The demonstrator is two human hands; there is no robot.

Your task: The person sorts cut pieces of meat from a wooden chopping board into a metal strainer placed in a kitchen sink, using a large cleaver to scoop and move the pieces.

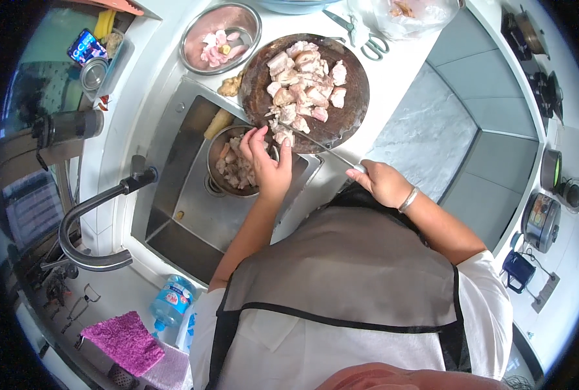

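My right hand (384,183) grips the pale handle of a knife (321,145). Its narrow blade reaches left across a round wooden chopping board (350,114), the tip among chunks of pale raw-looking meat (297,87). At the board's near left edge is my left hand (270,163), fingers apart, the thumb tip against or just in front of one meat chunk (283,136). Whether the thumb presses it is unclear. Below that hand, in the sink, stands a metal pot (212,170) of greyish meat pieces (236,168), partly hidden by my fingers.
Left lies a steel sink (206,209) with a curved faucet (70,229). Behind it are a metal bowl (189,63) of pink-white pieces, ginger (231,86), and green-handled scissors (375,48). A plastic bag (416,22) rests at the back; a water bottle (172,300) lies near left.
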